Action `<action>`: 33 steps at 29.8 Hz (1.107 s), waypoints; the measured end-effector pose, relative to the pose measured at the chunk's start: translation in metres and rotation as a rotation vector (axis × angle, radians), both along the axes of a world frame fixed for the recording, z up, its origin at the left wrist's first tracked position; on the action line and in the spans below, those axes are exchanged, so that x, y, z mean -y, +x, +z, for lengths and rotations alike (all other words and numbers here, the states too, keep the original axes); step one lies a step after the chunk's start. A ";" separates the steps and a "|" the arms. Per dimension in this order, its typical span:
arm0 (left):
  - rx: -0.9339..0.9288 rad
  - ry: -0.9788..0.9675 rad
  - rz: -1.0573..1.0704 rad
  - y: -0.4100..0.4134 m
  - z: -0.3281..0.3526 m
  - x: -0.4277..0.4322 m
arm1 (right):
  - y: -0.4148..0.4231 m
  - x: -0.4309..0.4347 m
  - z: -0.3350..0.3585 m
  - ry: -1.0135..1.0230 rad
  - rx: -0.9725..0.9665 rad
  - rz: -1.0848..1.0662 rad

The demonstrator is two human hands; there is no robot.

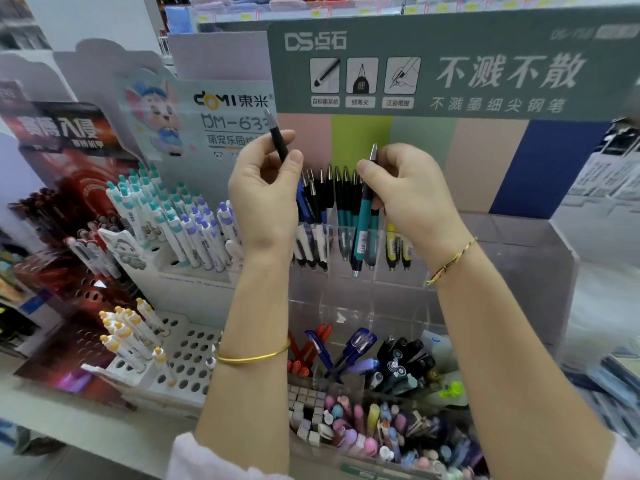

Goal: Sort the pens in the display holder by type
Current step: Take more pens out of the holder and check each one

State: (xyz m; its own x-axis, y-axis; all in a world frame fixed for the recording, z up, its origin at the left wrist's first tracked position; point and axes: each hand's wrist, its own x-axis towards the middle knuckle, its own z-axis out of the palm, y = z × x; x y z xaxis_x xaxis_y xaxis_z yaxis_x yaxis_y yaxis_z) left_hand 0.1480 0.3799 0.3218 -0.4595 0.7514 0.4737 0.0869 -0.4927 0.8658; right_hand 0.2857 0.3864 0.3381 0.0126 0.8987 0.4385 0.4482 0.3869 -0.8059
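Two hands are working above a near bin of mixed pens (381, 420). Left hand (266, 192) is pinching a black pen (277, 140) in its grip, the pen tilting up and left. Right hand (412, 195) is gripping a teal pen (362, 223) upright, level with the teal row in the clear display holder (519, 258), where black, teal and yellow pens are standing in compartments. Green signboard (450, 64) is rising behind.

Left: black pen (277, 136); right: teal pen (363, 216)
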 end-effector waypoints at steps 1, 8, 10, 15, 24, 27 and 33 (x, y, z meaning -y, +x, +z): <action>-0.008 0.004 0.029 0.001 -0.002 -0.002 | 0.001 0.000 -0.001 -0.011 0.006 0.009; -0.188 0.042 0.259 0.002 -0.010 -0.008 | 0.013 0.000 -0.005 -0.060 -0.082 0.025; -0.217 0.069 0.297 0.000 -0.005 -0.008 | 0.014 -0.001 -0.005 -0.053 -0.088 0.027; -0.410 -0.035 0.285 0.003 -0.003 -0.008 | 0.008 -0.001 -0.004 -0.028 -0.073 0.043; -0.796 -0.111 0.660 0.012 -0.020 -0.004 | 0.003 -0.003 -0.004 0.059 -0.070 -0.011; -0.830 -0.153 0.694 0.010 -0.018 -0.004 | 0.001 -0.002 0.001 0.130 -0.083 -0.051; -0.881 -0.290 0.592 0.004 -0.009 -0.002 | -0.002 0.002 0.008 0.287 -0.080 -0.091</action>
